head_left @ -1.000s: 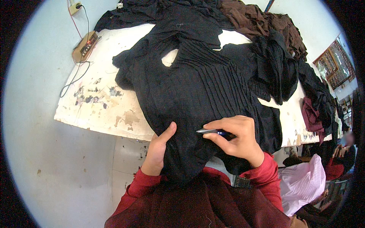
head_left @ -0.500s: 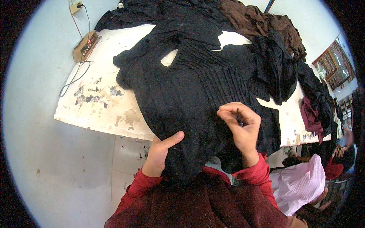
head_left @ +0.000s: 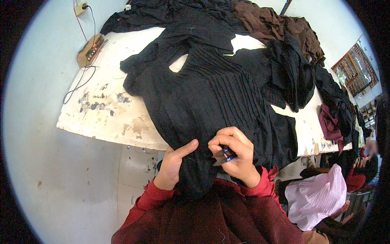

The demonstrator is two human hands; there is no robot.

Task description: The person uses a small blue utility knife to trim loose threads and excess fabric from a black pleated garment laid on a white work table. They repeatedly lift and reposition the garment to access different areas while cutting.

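Observation:
A black garment (head_left: 183,101) with rows of narrow pleats lies over the table and hangs off its near edge toward me. My left hand (head_left: 172,164) grips the garment's near left edge. Its thumb rests on top, and the fingers are hidden under the cloth. Above the cloth, just right of that thumb, my right hand (head_left: 237,154) is closed with thumb and forefinger pinched together. Small blue thread snips (head_left: 227,156) sit within its curled fingers, the metal blades pointing left. Whether the fingertips also pinch a thread is too small to tell.
The white table (head_left: 118,118) has dark stains and chipped patches. Black clothes and a brown cloth (head_left: 264,20) are heaped along the far side; a maroon cloth (head_left: 330,124) hangs at right. A wired box (head_left: 90,51) stands far left. Another person holds pink cloth (head_left: 317,195) at lower right.
My right hand has moved left and nearer to me, close to the left thumb, and turned so the snips show more. My left hand keeps its hold on the garment.

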